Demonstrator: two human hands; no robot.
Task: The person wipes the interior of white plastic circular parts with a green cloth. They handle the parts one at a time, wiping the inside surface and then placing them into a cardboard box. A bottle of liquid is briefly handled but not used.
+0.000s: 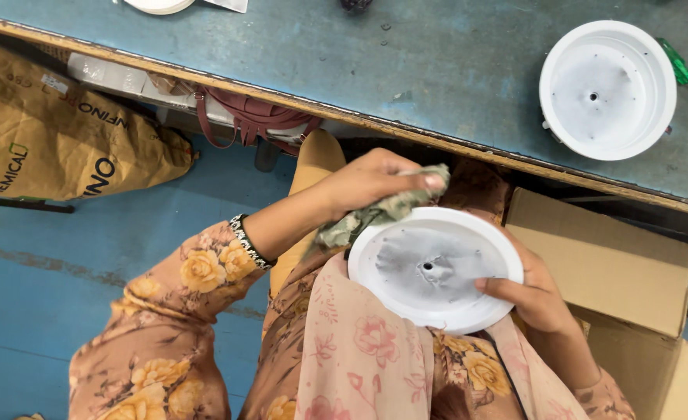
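A long blue-grey workbench (375,62) with a worn wooden edge runs across the far side of the scene. Below it on the left, a big brown paper sack (40,132) lies on the blue floor (40,311). On the right, near the person, an open cardboard box (616,264) stands under the bench edge.

On the bench, far right, a second white round cover (607,89) lies with its hollow side up, and just beside it on the right is a screwdriver (682,71) with a green handle. A dark red bag strap (239,117) hangs under the bench.

In the middle, over the person's lap, is a white round plate (435,268) with a small hole in its centre and grey smudges on its surface. The right hand (534,295) holds it from the right side: the thumb lies on the top face, the other fingers go under the rim and are hidden. The left hand (371,183) is closed around a crumpled greenish cloth (379,214); the fingers are bent together and press the cloth on the far left rim of the plate. A beaded bracelet (249,239) sits on the left wrist.
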